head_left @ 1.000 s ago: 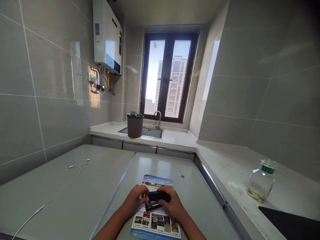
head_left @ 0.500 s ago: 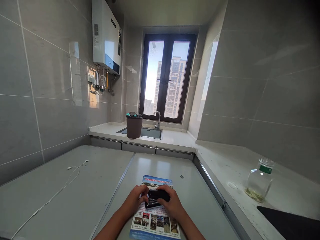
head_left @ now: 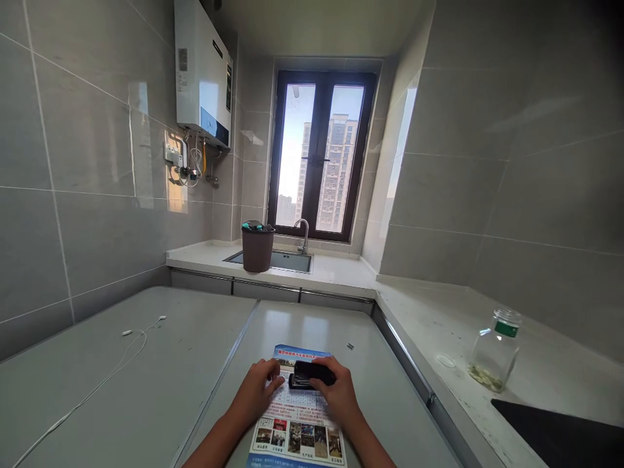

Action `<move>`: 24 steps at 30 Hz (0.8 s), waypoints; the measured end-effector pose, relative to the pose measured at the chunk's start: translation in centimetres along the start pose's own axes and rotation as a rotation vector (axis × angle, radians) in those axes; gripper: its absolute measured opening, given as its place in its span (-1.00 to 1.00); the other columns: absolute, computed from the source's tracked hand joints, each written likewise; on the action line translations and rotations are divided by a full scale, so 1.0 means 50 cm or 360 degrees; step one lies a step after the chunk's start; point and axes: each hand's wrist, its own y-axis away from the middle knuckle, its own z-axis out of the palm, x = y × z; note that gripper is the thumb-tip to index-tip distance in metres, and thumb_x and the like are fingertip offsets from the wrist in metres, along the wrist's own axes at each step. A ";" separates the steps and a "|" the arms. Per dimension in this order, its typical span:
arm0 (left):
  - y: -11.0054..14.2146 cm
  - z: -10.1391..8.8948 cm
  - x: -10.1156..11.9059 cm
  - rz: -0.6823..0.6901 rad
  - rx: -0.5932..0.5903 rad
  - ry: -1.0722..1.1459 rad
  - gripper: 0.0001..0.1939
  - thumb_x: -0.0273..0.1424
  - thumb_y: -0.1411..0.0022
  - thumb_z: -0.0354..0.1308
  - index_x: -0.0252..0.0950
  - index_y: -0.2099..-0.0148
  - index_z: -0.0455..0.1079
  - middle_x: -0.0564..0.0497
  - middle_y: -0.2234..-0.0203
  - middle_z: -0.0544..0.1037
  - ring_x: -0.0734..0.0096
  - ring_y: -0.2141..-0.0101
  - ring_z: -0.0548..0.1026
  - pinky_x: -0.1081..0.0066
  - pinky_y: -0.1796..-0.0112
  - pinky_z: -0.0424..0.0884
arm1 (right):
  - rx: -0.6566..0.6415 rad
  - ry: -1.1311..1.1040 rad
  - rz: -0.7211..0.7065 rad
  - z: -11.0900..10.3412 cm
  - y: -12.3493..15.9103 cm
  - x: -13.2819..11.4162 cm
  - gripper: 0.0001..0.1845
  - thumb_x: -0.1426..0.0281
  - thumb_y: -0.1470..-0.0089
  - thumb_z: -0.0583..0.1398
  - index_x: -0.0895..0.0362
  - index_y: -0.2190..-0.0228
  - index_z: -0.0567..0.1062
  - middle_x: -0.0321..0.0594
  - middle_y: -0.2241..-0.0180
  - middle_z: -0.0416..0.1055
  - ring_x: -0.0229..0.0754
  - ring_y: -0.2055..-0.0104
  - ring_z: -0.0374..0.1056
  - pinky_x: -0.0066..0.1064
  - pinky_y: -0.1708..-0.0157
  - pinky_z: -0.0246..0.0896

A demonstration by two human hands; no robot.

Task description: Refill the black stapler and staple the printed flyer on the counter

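Observation:
My right hand [head_left: 337,387] grips a black stapler [head_left: 305,376], fingers over its top and thumb along the near side. The stapler lies over a printed flyer [head_left: 297,413] with colour photos and a blue band, which rests on the grey table. At the flyer's left edge is my left hand [head_left: 258,388], its fingers curled with a gap between thumb and forefinger. Nothing shows between them, and the stapler's front end sits just to their right, apart from them. A small strip of staples [head_left: 350,346] lies on the table beyond my right hand.
A white cable [head_left: 114,370] runs over the left table half. Behind, a brown bin [head_left: 257,250] stands at the sink [head_left: 292,262] beside a tap [head_left: 305,235]. On the right counter are a glass jar [head_left: 492,357], a clear ring-like lid [head_left: 445,360] and a black panel [head_left: 556,432].
My left hand has come off the stapler and moved slightly left. The stapler, in my right hand, has turned more level and its halves look closer together. The view has shifted slightly.

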 end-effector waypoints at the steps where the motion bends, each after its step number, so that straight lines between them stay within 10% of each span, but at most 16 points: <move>1: 0.000 -0.002 -0.001 -0.0021 0.0007 -0.0051 -0.90 -0.41 -0.32 0.10 -0.23 0.26 0.42 -0.02 0.33 0.57 0.21 0.23 0.48 0.26 0.14 0.35 | 0.0104 0.0036 0.0030 -0.006 -0.004 0.005 -0.66 0.35 0.07 0.35 0.02 0.17 0.62 -0.19 0.18 0.59 0.02 0.12 0.49 -0.23 0.11 0.35; 4: 0.005 -0.002 -0.007 0.0020 -0.0076 -0.0241 -0.73 -0.27 -0.35 0.13 -0.14 -0.04 0.51 -0.15 -0.08 0.53 0.00 -0.09 0.44 0.04 -0.09 0.31 | 0.0444 0.0241 0.0070 -0.027 -0.013 0.027 -0.67 0.29 0.02 0.31 0.05 0.16 0.61 -0.13 0.15 0.58 0.06 0.09 0.47 -0.18 0.07 0.33; 7: 0.013 0.003 -0.013 0.0079 -0.0325 -0.0376 -0.34 0.02 -0.26 0.20 0.10 -0.37 0.25 -0.10 -0.45 0.05 -0.26 -0.40 0.00 -0.26 -0.29 -0.04 | 0.0680 0.0519 0.0047 -0.047 -0.016 0.053 -0.67 0.25 -0.03 0.27 0.05 0.14 0.60 -0.10 0.14 0.58 0.10 0.07 0.45 -0.12 -0.01 0.26; 11: 0.015 0.008 -0.018 -0.0014 -0.0535 -0.0412 -0.23 0.20 -0.28 0.03 0.12 -0.44 0.09 -0.10 -0.48 -0.14 -0.29 -0.43 -0.25 -0.32 -0.31 -0.21 | 0.0774 0.0772 0.0076 -0.063 -0.016 0.077 -0.65 0.21 -0.10 0.19 0.07 0.11 0.58 -0.05 0.10 0.58 0.13 0.03 0.44 -0.10 -0.01 0.20; 24: 0.003 0.019 -0.031 -0.0091 -0.0361 -0.0432 -0.44 -0.18 -0.34 0.14 -0.09 -0.36 0.31 -0.14 -0.41 0.15 -0.07 -0.41 0.05 -0.10 -0.36 -0.04 | 0.0660 0.1044 0.0335 -0.080 -0.013 0.102 -0.59 0.30 -0.10 0.14 -0.03 0.03 0.61 -0.11 -0.01 0.56 0.11 -0.07 0.41 -0.13 -0.02 0.09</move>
